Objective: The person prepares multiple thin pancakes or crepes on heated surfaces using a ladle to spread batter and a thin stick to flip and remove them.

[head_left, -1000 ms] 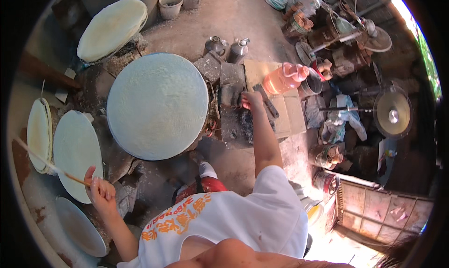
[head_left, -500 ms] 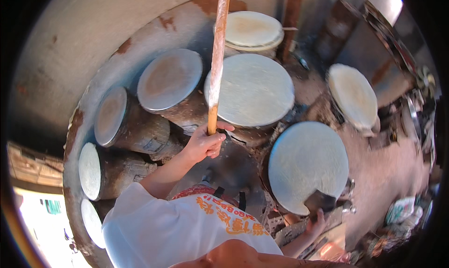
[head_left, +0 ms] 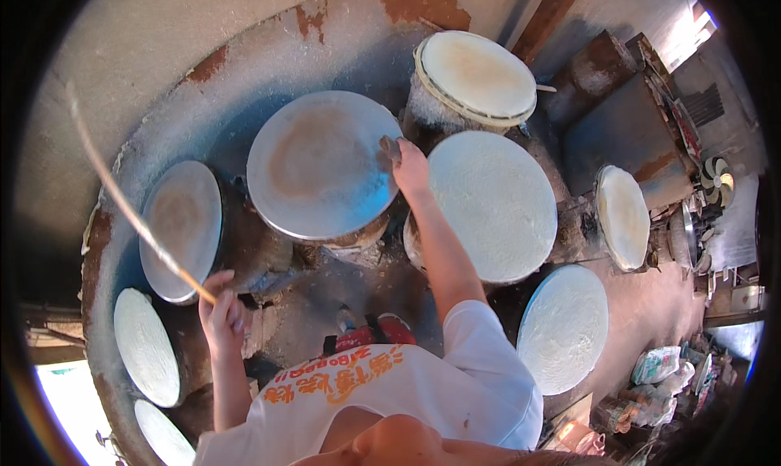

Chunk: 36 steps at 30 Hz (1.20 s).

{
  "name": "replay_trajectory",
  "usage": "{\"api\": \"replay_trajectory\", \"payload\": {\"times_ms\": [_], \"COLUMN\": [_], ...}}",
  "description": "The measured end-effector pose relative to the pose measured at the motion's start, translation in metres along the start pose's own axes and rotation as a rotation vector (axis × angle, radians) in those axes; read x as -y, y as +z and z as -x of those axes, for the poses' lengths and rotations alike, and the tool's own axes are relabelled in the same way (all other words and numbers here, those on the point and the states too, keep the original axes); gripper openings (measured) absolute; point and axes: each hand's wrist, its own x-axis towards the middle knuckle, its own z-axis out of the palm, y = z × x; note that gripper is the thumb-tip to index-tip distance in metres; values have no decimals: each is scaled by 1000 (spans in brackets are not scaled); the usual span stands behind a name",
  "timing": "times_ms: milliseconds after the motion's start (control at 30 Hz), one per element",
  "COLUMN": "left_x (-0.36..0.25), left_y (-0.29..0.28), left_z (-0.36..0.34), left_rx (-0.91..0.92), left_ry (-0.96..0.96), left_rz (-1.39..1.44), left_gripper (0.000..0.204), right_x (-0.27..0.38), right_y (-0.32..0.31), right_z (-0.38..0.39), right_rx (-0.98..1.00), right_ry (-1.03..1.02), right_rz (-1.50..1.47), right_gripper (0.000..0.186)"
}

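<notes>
- Head view: I log the left hand [head_left: 224, 311] closed around the lower end of a long thin stick [head_left: 130, 212], fingers curled in, thumb side up.
- The stick slants from that hand toward the far left; its shaft is whitish, its grip end bare tan, and its far tip is too blurred for me to read.
- I find the right hand [head_left: 412, 169] with fingers closed on a small dark block [head_left: 390, 148], arm stretched toward the far side.
- The block sits at the right edge of a bare plate [head_left: 321, 161]; whether it presses on the surface I cannot tell.
- Compared with half a second ago: the right hand has left the near edge of the right coated disc [head_left: 563, 329] and is now at the bare plate; the stick, then upright, now leans left; my view has turned too.
- Bare plate: round, grey, left of centre on the far side, a wide brown stain across its middle, bluish sheen toward its right edge.
- Just right of it I note a white-coated disc [head_left: 492, 210], its surface finely ridged; beyond, a pale disc [head_left: 480, 71] with a tan centre.
- Left of the bare plate stands a brown-stained disc [head_left: 181, 226], tilted in view; nearer, a white disc [head_left: 146, 348].
</notes>
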Motion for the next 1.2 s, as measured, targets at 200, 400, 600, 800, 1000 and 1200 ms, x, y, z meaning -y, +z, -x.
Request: {"api": "replay_trajectory", "payload": {"times_ms": [200, 400, 600, 800, 1000, 1200], "left_x": [7, 11, 9, 0, -15, -50], "left_y": [-52, -32, -8, -26, -70, -177], "left_z": [-39, -48, -62, -39, -23, 46], "left_rx": [-218, -436, -402, -455, -516, -582], "left_ry": [-8, -42, 73, 109, 34, 176], "left_rz": [176, 213, 255, 255, 338, 254], "left_gripper": [26, 24, 22, 21, 18, 16], "right_x": [1, 95, 212, 142, 259, 331], "right_y": [61, 192, 201, 42, 120, 241], "right_z": [-156, -229, -80, 4, 35, 70], "right_rx": [430, 785, 1200, 1319, 839, 428], "right_ry": [-41, -306, -1106, -1573, -416, -331], "right_rz": [-2, -92, -561, -405, -538, -487], "right_gripper": [31, 30, 41, 19, 47, 47]}}
